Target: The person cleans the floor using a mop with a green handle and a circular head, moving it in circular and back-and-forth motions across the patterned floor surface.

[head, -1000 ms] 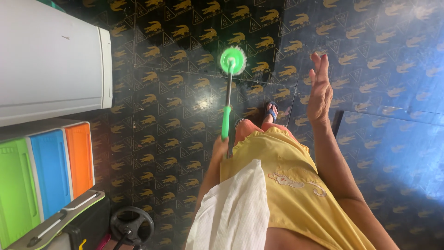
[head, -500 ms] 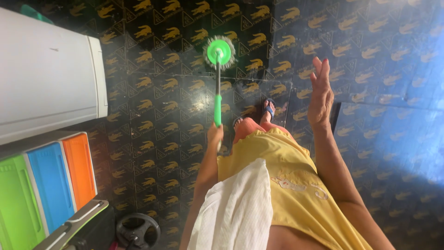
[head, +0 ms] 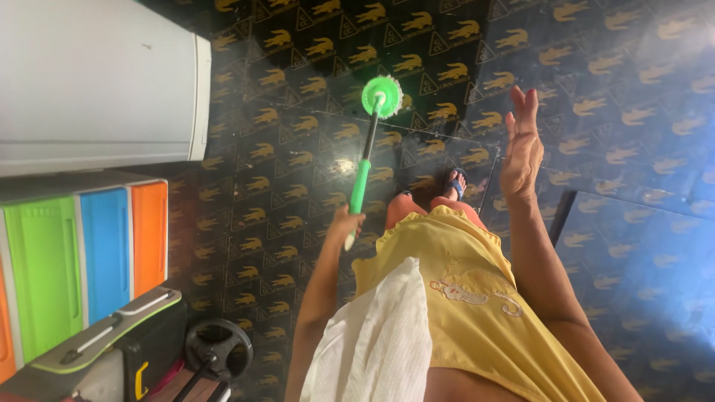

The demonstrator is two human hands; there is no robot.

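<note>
Left hand (head: pixel 346 223) grips a green mop (head: pixel 366 160) at frame centre; right hand (head: pixel 521 145) hangs open, empty. Keeping the head flat on the floor (head: pixel 633 112) should clean best.

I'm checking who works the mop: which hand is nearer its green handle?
Left. The left hand grips the mop's green handle at its lower end; the right hand is raised, open, apart from it.
</note>
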